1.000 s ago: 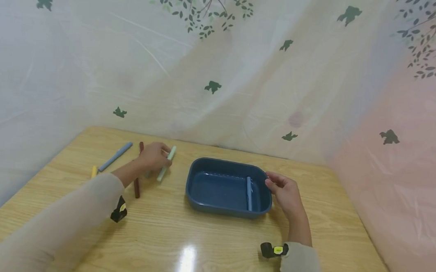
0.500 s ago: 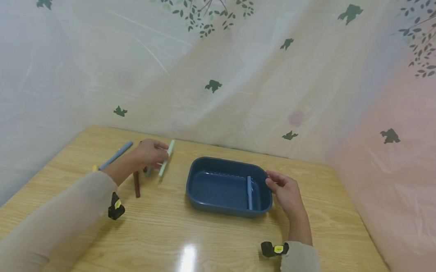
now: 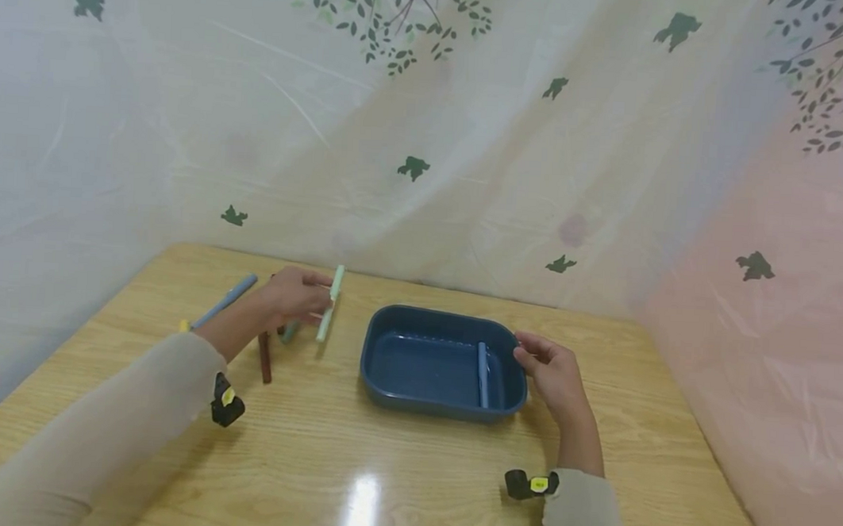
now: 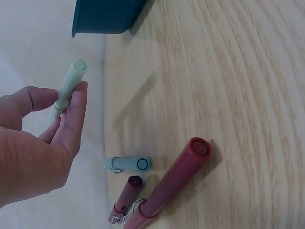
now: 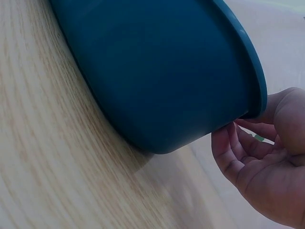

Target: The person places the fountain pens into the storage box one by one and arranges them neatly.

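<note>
Between thumb and fingers, my left hand (image 3: 292, 297) pinches a light green pen (image 4: 73, 82), which is raised above the table. Beneath and beside that hand lie a dark red pen (image 4: 176, 176), a smaller maroon pen (image 4: 127, 196) and a blue-green pen (image 4: 129, 164). My right hand (image 3: 557, 379) holds the right end of a dark blue rectangular container (image 3: 428, 407); in the right wrist view its thumb is at the rim and its fingers touch the outer wall. One blue pen (image 3: 483, 375) lies inside the container, near its right end.
Another blue pen (image 3: 230, 297) and a mostly hidden yellow one (image 3: 185, 325) lie on the wooden table (image 3: 296, 463) at the left. A patterned curtain (image 3: 469, 178) hangs right behind the table's far edge.
The light green pen has been lifted from the table in my left hand and has since moved slightly right. My right hand and the container have stayed in place.
</note>
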